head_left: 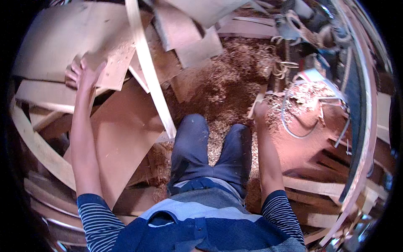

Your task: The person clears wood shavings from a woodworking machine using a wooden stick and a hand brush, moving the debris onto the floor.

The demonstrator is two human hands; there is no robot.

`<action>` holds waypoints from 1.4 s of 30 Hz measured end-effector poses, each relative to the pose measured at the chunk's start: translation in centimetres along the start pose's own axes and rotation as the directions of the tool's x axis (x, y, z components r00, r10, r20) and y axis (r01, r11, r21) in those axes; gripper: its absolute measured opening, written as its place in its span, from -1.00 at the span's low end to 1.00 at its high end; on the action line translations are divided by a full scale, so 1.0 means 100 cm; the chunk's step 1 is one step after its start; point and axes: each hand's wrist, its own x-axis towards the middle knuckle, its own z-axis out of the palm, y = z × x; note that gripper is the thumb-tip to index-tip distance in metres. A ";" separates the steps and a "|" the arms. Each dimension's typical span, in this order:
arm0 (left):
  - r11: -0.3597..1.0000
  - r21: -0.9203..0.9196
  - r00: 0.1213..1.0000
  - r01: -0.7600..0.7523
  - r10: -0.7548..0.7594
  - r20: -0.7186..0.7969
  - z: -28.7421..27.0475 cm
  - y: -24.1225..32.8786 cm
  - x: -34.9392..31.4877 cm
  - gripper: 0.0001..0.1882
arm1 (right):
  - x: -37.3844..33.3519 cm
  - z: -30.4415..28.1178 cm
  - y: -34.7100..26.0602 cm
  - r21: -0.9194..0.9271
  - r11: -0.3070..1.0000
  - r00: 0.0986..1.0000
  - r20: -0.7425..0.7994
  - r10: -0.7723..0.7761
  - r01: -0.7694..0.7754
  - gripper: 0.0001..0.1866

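On the left, my left hand (84, 75) is spread with its fingers apart at the near edge of a large wooden board (71, 38). It rests at or just over the wood, with a smaller dusty board (119, 63) beside the thumb. My right hand (261, 110) is closed around a short, thin wooden strip (257, 102), held upright above the shavings. Between my arms, a long pale wooden batten (147, 71) leans diagonally, its lower end close to my left knee.
Wood shavings (239, 59) cover the floor ahead. A broad brown panel (121, 138) slants below my left arm. Loose board offcuts (199, 48) lie at the far middle. At right are a thin wire loop (289, 132), dark machine parts (310, 31) and a long curved rail (364, 105).
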 end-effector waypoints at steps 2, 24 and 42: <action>0.999 0.038 1.000 0.007 -0.007 -0.006 -0.003 -0.014 -0.009 0.30 | -0.010 0.008 -0.047 0.191 0.977 0.981 0.184 0.061 -0.096 -0.75; 0.995 0.078 0.972 0.060 -0.076 0.220 -0.043 -0.005 -0.022 0.27 | 0.054 0.070 -0.099 0.194 0.979 0.998 0.005 0.057 -0.057 -0.71; 0.996 0.032 0.964 0.086 -0.092 0.251 -0.052 -0.005 -0.025 0.25 | 0.035 0.097 -0.103 0.583 0.804 0.984 -0.044 0.174 -0.117 -0.72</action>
